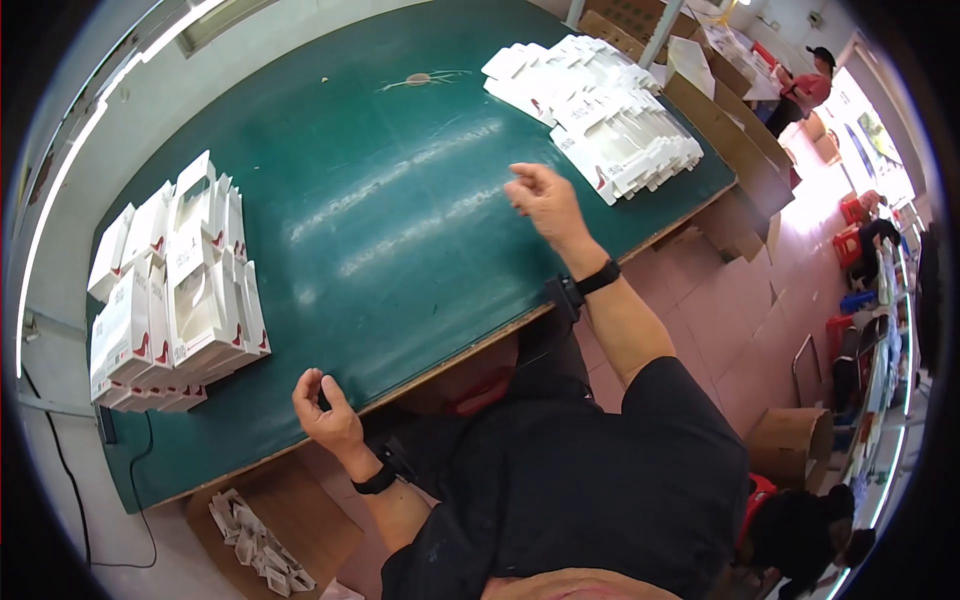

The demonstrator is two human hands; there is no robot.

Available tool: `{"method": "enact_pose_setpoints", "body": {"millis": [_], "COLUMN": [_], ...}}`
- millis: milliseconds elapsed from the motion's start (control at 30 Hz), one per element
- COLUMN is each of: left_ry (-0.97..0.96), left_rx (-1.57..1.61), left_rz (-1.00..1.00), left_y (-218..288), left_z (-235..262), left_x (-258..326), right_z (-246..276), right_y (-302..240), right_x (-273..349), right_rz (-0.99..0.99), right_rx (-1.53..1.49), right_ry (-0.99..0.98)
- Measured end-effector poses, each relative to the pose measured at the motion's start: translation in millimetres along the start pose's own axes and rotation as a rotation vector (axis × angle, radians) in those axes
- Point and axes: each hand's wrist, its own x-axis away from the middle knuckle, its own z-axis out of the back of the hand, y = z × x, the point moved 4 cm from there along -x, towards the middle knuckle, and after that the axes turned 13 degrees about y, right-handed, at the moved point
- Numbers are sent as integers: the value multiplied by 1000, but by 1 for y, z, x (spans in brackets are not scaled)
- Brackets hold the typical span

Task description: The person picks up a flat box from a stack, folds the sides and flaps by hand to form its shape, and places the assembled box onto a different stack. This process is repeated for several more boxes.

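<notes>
My left hand (330, 414) hovers by the table's near edge, its fingers loosely bent and apart from the thumb, with nothing in it. Over the green table (400, 200), toward the right, my right hand (551, 208) is raised with half-bent fingers and holds nothing visible. Closest to it is an overlapping spread of flat white window cartons (600, 110), some printed with a red high-heeled shoe. On the table's left end stand stacks of similar white cartons (180, 290), with cut-out windows and the same shoe print. Neither hand touches the cartons.
Below the near left edge sits an open cardboard box (320, 520) with white carton pieces. More cardboard boxes (725, 130) stand beyond the right end. A black cable (150, 470) hangs at the left. Other people, one in a red shirt (812, 90), are farther right.
</notes>
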Motion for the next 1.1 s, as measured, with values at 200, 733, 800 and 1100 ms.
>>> {"method": "enact_pose_setpoints", "body": {"millis": [200, 733, 800, 1100], "left_ry": [-64, -296, -303, -342], "left_rx": [-46, 5, -1, -37], "left_rz": [-4, 85, 77, 54], "left_y": [5, 39, 43, 48], "left_z": [-7, -54, -56, -58], "left_x": [-3, 28, 30, 36], "right_z": [168, 199, 200, 185], "right_y": [19, 23, 28, 21], "right_x": [-43, -71, -73, -63], "right_rz": [256, 151, 146, 150], "right_rx": [520, 1204, 1185, 1220], "right_ry": [598, 494, 482, 468]}}
